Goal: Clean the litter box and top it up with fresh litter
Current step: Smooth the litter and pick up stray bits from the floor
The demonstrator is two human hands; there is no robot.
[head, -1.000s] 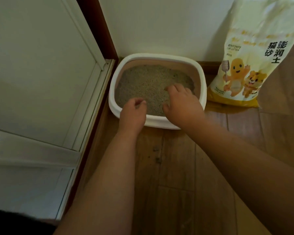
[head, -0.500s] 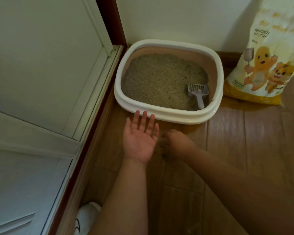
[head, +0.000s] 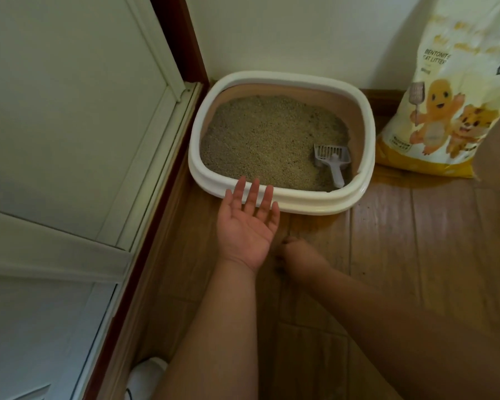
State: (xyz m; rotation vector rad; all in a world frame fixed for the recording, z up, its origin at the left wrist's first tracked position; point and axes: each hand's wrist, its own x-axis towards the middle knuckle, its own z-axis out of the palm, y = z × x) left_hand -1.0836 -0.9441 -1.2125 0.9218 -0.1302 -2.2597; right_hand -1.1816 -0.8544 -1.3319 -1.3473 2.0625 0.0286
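Since a second ago we have pulled both hands back out of the litter box (head: 283, 202), and the scoop (head: 332, 161) our right hand was covering now lies in plain sight. Over the last half second very little has shifted.

We hold our left hand (head: 247, 226) palm up just in front of the box's near rim, fingers straight and slightly spread, their tips overlapping the white rim from our viewpoint; we cannot tell whether they touch it. Our right hand (head: 299, 254) is low over the wooden floor (head: 387, 241), just beside the left wrist, knuckles up and fingers curled downward toward some small dark specks on the boards. We cannot tell whether it pinches anything.

We see the litter box in the corner, against the wall and beside a white door frame (head: 168, 90). Grey-beige litter (head: 266, 137) fills it. The grey scoop lies on the litter in the near right corner, its slotted head pointing away from us and its handle toward us. A yellow and white bag of cat litter (head: 456, 90) stands upright just right of the box, against the wall. A white shoe (head: 145, 376) shows at the bottom edge, left of our left forearm.
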